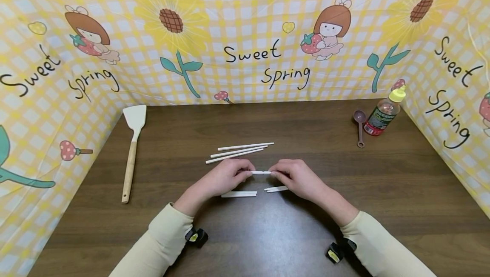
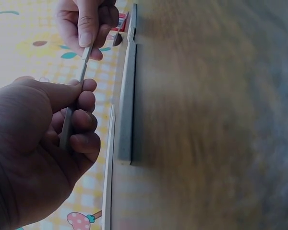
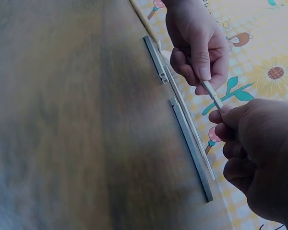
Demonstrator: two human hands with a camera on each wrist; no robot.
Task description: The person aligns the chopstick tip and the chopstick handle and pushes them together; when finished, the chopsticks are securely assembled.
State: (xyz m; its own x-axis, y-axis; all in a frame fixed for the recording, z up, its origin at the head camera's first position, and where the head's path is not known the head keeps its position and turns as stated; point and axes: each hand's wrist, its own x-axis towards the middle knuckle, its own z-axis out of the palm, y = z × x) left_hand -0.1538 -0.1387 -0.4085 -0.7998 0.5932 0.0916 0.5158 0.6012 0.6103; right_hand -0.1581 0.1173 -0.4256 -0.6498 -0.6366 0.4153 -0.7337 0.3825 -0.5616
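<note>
Above the middle of the table, my left hand (image 1: 228, 178) pinches a white chopstick piece (image 1: 256, 172) between thumb and fingers. A matching chopstick piece (image 3: 217, 101) is pinched by my right hand (image 1: 301, 180). The two pieces lie end to end in one line, with a narrow notch between them; whether they are locked together I cannot tell. Below my left hand lie short chopstick pieces (image 1: 240, 194) side by side. More short pieces (image 1: 276, 189) lie under my right hand, partly covered by it. Behind the hands rest three long white chopsticks (image 1: 243, 146), slightly fanned.
A white spatula (image 1: 132, 153) with a wooden handle lies at the left. At the back right are a brown measuring spoon (image 1: 360, 128) and a bottle (image 1: 384, 113) with a yellow cap. A patterned yellow cloth (image 1: 245, 21) encloses the table's back and sides.
</note>
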